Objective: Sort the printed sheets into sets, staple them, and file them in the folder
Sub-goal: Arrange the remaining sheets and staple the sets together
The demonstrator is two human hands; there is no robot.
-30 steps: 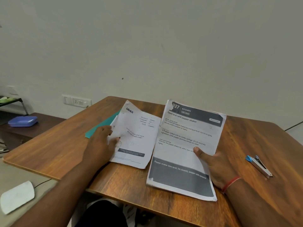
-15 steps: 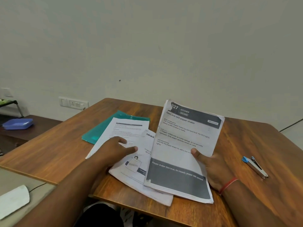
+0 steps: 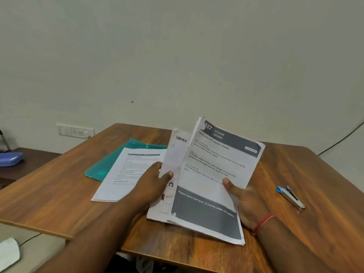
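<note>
**Sorting under way; no stapling or filing to be seen**

Both hands are busy with paper, so the task looks to be in its first stage. The right hand (image 3: 245, 201) holds the pepper-shaker sheet (image 3: 216, 170) tilted up off the table (image 3: 49, 198), with the thumb pressed on its printed face and the other fingers hidden behind it. The layered lower edge suggests more than one sheet in that grip, though how many I cannot tell. The left hand (image 3: 153, 182) pinches the blinkit sheet (image 3: 175, 152) between the thumb in front and the fingers behind, lifting it just beside the right-hand bundle so that the two overlap.

Beyond the left fingers, one loose sheet (image 3: 128, 172) lies flat and alone, which reads as a set begun. It overlaps the near edge of the teal folder (image 3: 106, 166), which lies flat further out on the same side. I see no paper inside the folder.

The stapler (image 3: 290, 197) lies untouched on the table, well apart from the right fingers on their outer side. No staple shows on any sheet.

Left to do, by my judgement, is nearly everything: placing the two held papers, squaring each set, stapling, then filing.
</note>
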